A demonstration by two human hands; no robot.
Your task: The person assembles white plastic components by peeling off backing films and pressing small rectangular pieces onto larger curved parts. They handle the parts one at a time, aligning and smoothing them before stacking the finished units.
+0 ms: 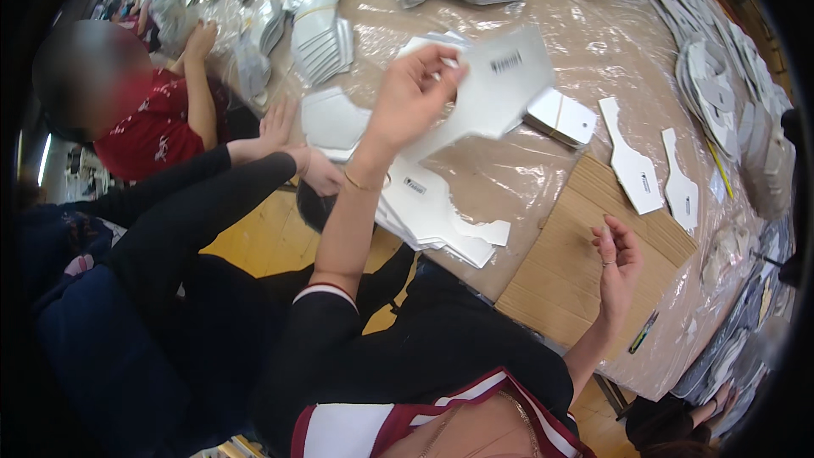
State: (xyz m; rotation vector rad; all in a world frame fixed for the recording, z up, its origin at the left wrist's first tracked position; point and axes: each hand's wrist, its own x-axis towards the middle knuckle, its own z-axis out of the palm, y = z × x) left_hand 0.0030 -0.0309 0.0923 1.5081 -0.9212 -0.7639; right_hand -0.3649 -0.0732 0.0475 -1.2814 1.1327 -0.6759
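Note:
My left hand [413,95] is raised over the table and pinches a large white cut piece [500,89] of shaped sheet material by its left edge. Below it, at the table's near edge, lies a stack of similar white cut pieces [437,208]. My right hand [617,263] hovers with fingers apart over a brown cardboard sheet [577,263], holding nothing. Two narrow white cut pieces [632,165] lie just beyond the cardboard, and a small folded white piece [564,116] sits next to the held one.
A table covered in clear plastic film [593,42] carries several bundles of white and grey pieces [318,34]. Stacks of grey pieces [721,93] line the right side. Two other people sit on my left; one person's hand [318,171] rests at the table edge.

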